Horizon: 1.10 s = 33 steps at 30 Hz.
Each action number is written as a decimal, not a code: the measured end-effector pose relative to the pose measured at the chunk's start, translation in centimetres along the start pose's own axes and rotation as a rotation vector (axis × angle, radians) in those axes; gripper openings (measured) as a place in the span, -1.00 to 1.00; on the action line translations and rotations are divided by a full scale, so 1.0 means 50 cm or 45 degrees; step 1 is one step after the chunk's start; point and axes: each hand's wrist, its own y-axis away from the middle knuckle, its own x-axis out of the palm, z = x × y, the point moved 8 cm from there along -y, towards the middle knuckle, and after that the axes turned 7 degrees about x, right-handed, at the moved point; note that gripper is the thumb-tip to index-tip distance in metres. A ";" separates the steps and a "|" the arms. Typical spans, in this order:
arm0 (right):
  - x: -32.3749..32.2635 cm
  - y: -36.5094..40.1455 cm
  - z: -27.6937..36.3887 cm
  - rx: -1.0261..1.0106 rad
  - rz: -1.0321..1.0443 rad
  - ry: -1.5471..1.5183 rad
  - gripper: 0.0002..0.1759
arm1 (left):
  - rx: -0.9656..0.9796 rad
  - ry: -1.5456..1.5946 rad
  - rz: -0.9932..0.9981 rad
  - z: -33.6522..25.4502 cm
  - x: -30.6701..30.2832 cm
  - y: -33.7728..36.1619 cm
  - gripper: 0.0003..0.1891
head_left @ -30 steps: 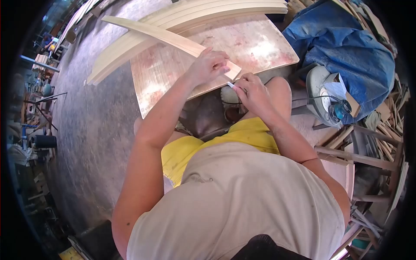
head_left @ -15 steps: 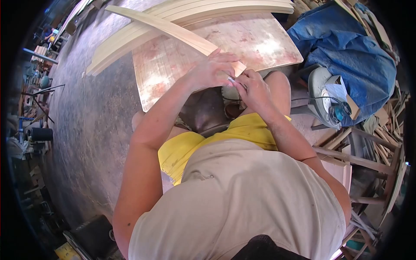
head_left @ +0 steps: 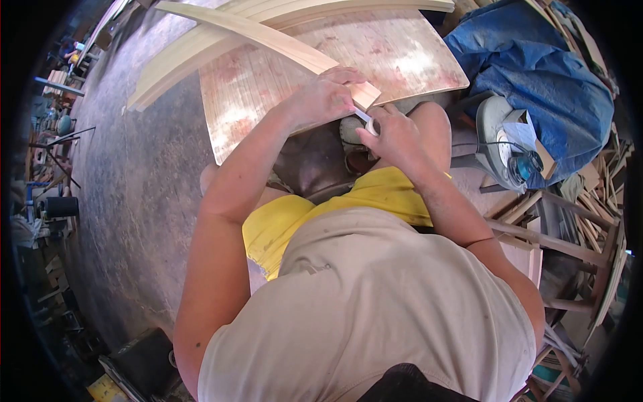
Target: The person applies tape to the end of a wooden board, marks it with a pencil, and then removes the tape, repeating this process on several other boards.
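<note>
A pale wooden strip [head_left: 268, 39] lies slantwise over the table, its near end by my hands. My left hand [head_left: 320, 102] is at that end, its fingers bent over the wood and its fingertips closed at a narrow white strip, apparently tape [head_left: 364, 117]. The white strip stretches between both hands. My right hand [head_left: 395, 134] is closed around its other end, just off the table edge, where it looks curled or rolled. My palms and some fingertips are hidden.
More pale boards [head_left: 221, 40] are stacked across the far side of the low table [head_left: 402, 57]. To the right stand a grey stool [head_left: 494, 127] with a teal-ended power tool [head_left: 524, 167] and a blue tarp [head_left: 536, 80]. Wood scraps [head_left: 593, 208] lie beyond.
My hands have drawn slightly apart, the right moving down and right. More of the white strip shows between them. The near end of the wooden strip is more exposed.
</note>
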 end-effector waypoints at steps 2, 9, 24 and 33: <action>0.000 -0.006 -0.016 0.031 -0.027 0.005 -0.52 | -0.044 0.028 -0.029 0.006 -0.001 0.003 -0.91; 0.005 -0.008 -0.016 0.037 -0.026 0.070 -0.61 | 0.080 -0.153 -0.064 0.003 0.000 0.003 -0.89; 0.000 -0.019 -0.012 -0.063 -0.200 0.122 -0.78 | 0.119 -0.349 -0.120 0.004 0.004 0.016 -0.53; -0.004 -0.025 -0.006 -0.047 -0.194 0.153 -0.76 | 0.147 -0.339 -0.134 -0.005 -0.005 0.014 -0.51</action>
